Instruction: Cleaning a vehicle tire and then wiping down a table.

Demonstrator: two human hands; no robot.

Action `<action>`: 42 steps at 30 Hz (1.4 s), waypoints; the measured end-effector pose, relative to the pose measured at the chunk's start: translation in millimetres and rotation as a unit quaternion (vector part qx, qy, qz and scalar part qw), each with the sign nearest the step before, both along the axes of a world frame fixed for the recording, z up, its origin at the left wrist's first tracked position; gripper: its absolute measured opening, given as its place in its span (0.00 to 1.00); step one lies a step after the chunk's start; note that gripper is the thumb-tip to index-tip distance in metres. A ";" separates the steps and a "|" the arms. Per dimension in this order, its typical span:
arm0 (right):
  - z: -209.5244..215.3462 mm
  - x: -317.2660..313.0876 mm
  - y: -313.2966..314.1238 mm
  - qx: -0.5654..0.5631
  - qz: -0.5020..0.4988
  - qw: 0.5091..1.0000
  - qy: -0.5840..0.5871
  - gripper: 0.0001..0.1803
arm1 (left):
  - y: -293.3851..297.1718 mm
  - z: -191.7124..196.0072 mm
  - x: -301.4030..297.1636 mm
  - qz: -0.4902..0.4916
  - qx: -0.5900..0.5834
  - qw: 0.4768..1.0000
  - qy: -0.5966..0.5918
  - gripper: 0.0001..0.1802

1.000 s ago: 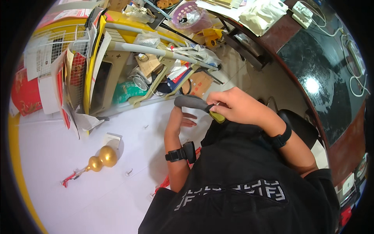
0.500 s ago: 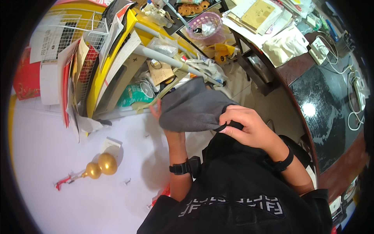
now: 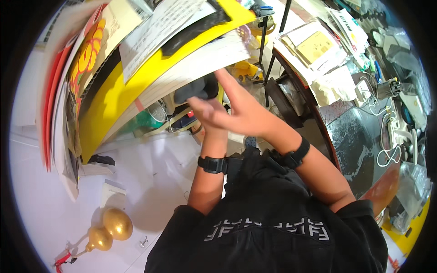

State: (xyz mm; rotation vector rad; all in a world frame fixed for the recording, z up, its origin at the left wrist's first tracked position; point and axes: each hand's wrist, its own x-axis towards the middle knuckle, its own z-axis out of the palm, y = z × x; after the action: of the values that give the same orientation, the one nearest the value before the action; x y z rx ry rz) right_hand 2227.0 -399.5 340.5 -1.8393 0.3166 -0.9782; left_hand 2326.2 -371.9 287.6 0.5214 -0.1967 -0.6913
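My right hand (image 3: 243,111) reaches forward with a finger stretched up and other digits apart; it looks open, with no cloth visibly gripped. Just beyond it is a dark grey cloth item (image 3: 196,90), partly covered by my hands and by hanging papers; its kind is unclear. My left hand (image 3: 213,123) is mostly behind the right one, close below the cloth. Its fingers are hidden or blurred, so its grip does not show. Both wrists wear black bands.
Sheets and a yellow board (image 3: 150,77) jut out at the far left. On the white wall at left hang a gold gourd ornament (image 3: 117,224) and a small hook (image 3: 143,241). A dark desk (image 3: 350,136) with papers, cables and a power strip stands to the right.
My right hand has let go of the grey cloth's edge and moved forward and left. The cloth has moved farther away. The view has shifted, bringing the yellow board and papers closer.
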 end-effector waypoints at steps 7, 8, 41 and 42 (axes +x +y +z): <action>-24.5 54.2 -11.6 0.061 -0.049 0.997 0.012 0.27 | -13.2 -29.6 13.9 -0.009 0.156 0.980 -0.127 0.20; -28.9 55.5 -10.9 0.094 -0.042 0.994 0.021 0.27 | -13.3 -33.8 15.1 -0.007 0.168 0.976 -0.137 0.20; -224.7 -218.0 80.1 0.722 -0.275 0.605 -0.193 0.09 | 63.0 -153.6 -148.4 -0.626 0.320 0.599 -0.384 0.32; -232.7 -231.6 84.8 0.727 -0.308 0.591 -0.164 0.08 | 55.1 -152.6 -162.5 -0.681 0.299 0.549 -0.383 0.40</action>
State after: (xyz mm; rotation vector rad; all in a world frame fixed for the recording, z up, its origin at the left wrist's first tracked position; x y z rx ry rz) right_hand 1995.4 -314.7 107.8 0.0387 1.1482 -0.9212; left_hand 2163.7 -316.8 135.0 1.3511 -1.3440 -2.0902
